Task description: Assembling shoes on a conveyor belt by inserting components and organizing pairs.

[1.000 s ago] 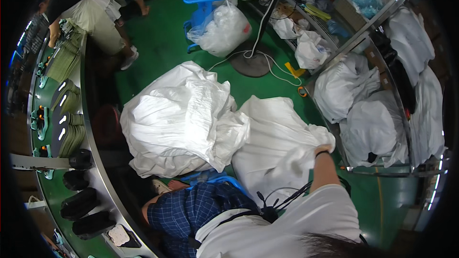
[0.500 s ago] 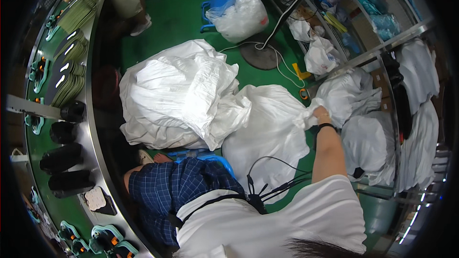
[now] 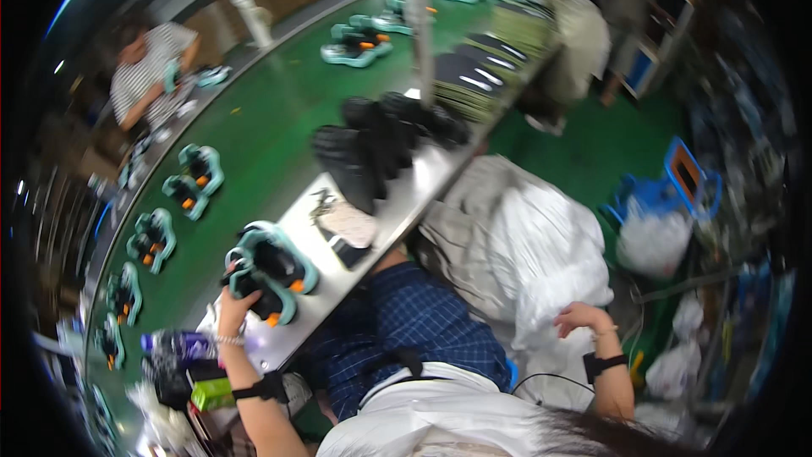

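On the metal ledge to my left stands a pair of black shoes with teal soles and orange tabs. My left hand (image 3: pixel 237 308) is closed on the nearer shoe (image 3: pixel 264 300), its fingers at the top edge. The other shoe (image 3: pixel 279 256) stands right beside it. To the right, my right hand (image 3: pixel 582 320) hangs in the air with loosely bent fingers and nothing in it. It is nearest to a large white sack (image 3: pixel 550 245) on the floor. A flat pale pink piece (image 3: pixel 348 227) lies on the ledge beyond the shoes.
A green conveyor belt (image 3: pixel 279 118) carries several more shoes. Black rounded pieces (image 3: pixel 347 156) and stacked olive sheets (image 3: pixel 465 93) line the ledge (image 3: pixel 427 173). A purple-capped bottle (image 3: pixel 178 343) stands lower left. Co-workers are across the belt and farther along. A blue cart (image 3: pixel 647 199) stands right.
My view has swung left to the conveyor. My right hand has let go of the white sack's bunched end, and my left hand has come into view, holding a shoe.
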`<state>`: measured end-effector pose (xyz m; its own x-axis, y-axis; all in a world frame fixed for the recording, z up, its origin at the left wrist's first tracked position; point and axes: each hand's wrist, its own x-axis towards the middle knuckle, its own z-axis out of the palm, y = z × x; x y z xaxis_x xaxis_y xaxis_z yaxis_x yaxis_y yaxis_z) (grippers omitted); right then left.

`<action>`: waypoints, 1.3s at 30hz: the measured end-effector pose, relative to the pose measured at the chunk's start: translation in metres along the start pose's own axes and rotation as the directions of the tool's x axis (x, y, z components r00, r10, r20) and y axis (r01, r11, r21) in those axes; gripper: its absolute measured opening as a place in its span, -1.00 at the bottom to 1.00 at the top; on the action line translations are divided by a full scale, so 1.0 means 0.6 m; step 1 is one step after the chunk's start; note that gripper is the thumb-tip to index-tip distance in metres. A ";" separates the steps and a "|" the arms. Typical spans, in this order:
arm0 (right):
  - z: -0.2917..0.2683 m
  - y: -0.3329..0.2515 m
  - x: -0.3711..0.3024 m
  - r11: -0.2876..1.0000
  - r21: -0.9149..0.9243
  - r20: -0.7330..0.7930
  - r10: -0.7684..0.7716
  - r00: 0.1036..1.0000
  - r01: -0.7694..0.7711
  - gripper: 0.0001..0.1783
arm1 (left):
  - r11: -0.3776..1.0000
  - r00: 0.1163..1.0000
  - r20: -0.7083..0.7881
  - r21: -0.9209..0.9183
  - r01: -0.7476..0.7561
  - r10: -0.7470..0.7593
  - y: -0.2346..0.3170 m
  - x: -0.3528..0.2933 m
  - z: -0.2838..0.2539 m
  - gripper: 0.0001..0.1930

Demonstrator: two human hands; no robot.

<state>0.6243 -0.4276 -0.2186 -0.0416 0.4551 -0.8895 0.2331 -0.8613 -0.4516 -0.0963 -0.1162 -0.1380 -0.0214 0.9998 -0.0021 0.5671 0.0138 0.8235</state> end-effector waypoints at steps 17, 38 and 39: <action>0.189 -0.904 0.014 0.266 -0.875 -0.226 -0.963 0.144 0.405 -0.37 | 0.998 0.972 -0.235 -0.056 -0.014 0.000 0.041 -0.010 0.042 -0.30; 0.234 -0.824 -0.285 -0.142 -0.813 0.073 -0.987 -0.143 0.564 -0.56 | 0.837 0.960 0.031 0.483 -0.258 0.278 0.183 -0.109 0.117 -0.51; 0.240 -0.835 -0.272 -0.152 -0.888 0.124 -0.988 -0.092 0.433 -0.45 | 0.835 0.959 0.042 0.481 -0.265 0.280 0.184 -0.102 0.116 -0.51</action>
<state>0.3746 -0.1029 0.1426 -0.3468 0.7812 0.5190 0.8099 0.5286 -0.2544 0.0247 -0.1745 -0.0865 0.1731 0.9633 0.2050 0.8757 -0.2458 0.4155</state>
